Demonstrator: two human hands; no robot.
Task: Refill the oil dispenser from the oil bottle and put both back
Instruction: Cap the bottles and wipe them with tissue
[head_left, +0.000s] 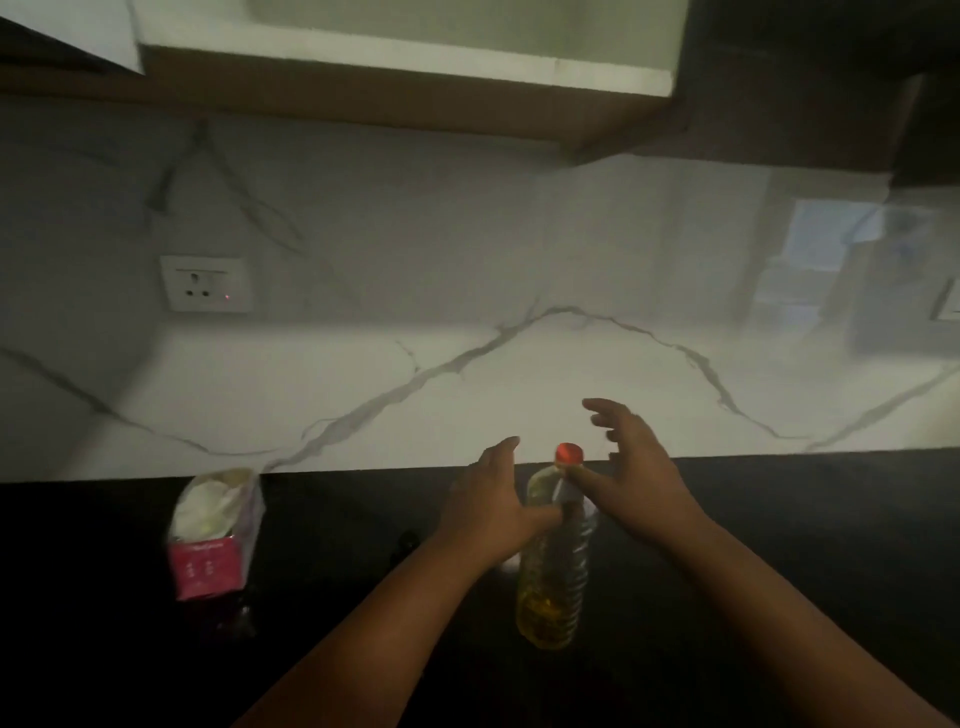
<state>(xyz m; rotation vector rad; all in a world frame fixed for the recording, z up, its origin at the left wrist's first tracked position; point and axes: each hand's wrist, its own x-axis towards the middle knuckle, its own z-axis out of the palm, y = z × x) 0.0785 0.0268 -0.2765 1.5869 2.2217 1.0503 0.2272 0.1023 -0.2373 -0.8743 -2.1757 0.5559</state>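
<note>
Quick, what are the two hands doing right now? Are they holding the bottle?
Left hand: open, thumb against the oil bottle, not gripping it.
Right hand: open, fingers spread, thumb by the red cap, holding nothing.

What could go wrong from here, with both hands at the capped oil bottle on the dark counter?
The tall clear plastic bottle of yellow oil could tip: the left hand only touches its shoulder and the right hand is spread open beside the red cap. No dispenser shows in the dim, blurred view, so pouring could spill.
</note>
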